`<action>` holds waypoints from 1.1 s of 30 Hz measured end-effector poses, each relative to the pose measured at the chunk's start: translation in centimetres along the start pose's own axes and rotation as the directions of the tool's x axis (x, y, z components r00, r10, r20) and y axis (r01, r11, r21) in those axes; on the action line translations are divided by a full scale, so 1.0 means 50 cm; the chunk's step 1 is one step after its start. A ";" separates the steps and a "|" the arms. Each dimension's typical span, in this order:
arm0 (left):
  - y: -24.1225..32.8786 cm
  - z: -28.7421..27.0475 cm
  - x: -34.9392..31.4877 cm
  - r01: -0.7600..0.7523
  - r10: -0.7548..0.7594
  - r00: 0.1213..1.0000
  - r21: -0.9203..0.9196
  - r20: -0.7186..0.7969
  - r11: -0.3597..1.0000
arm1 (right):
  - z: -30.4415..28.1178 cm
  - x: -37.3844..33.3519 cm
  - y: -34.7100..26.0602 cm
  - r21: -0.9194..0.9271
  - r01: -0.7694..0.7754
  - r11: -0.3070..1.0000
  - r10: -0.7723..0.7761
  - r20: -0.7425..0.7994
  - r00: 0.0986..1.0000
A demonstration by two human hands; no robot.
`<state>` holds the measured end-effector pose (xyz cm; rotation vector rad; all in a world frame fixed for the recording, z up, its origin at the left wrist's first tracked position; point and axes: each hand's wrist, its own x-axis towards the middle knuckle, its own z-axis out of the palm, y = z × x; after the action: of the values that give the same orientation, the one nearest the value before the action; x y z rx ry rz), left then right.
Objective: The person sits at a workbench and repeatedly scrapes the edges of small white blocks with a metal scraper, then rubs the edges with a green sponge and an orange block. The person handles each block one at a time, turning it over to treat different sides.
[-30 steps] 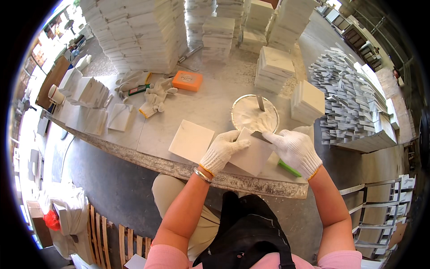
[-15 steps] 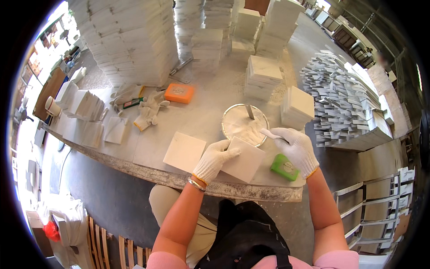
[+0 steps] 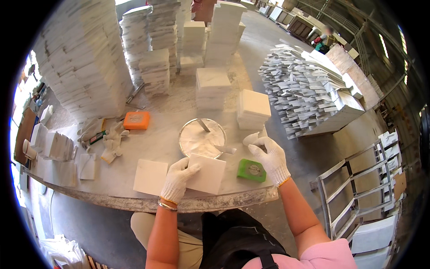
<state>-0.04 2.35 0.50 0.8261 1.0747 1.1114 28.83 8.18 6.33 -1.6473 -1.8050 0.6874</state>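
My left hand [image 3: 175, 180], in a white knit glove, grips a square white stone tile [image 3: 207, 174] by its left side. That tile is tilted in front of a round metal-rimmed bowl [image 3: 180, 140] of white paste. One blade-like tool [image 3: 204, 125] stands in the paste, and another flat scraper [image 3: 226, 149] rests across the bowl's near right rim. Right of the bowl, my gloved right hand [image 3: 269, 157] is raised with fingers bent and apart, holding nothing visible. Below it to the left lies a green hand pad [image 3: 251, 170]. A second square tile [image 3: 151, 176] lies flat beside my left hand.
Short tile stacks [image 3: 254, 110] stand behind the bowl, with a tall stack [image 3: 83, 62] at far left. An orange box-shaped pad [image 3: 136, 120] and spare gloves [image 3: 115, 141] lie at left. Thin stone strips [image 3: 298, 92] are piled at right, above a metal rack [image 3: 351, 188].
The view has swung right, shifting the table leftward in the picture. My right hand has drawn away from the bowl, leaving the scraper on its rim. My left hand still holds the tile.
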 end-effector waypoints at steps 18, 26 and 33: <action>-0.010 0.003 0.005 -0.012 0.016 0.999 -0.106 0.039 0.994 | 0.022 0.084 0.104 0.102 -0.051 0.994 0.046 0.058 0.997; -0.003 -0.009 0.000 -0.021 0.021 0.999 -0.026 0.024 0.999 | 0.009 0.023 -0.029 0.454 -0.023 0.891 -0.081 0.208 0.975; -0.007 -0.011 0.004 -0.009 0.010 0.998 -0.008 0.060 1.000 | 0.028 0.010 -0.105 0.359 -0.006 0.933 -0.115 0.316 0.942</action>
<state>-0.45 2.44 -0.03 0.8544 1.0166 1.0911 24.20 8.17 9.17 -1.2896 -1.8076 1.2497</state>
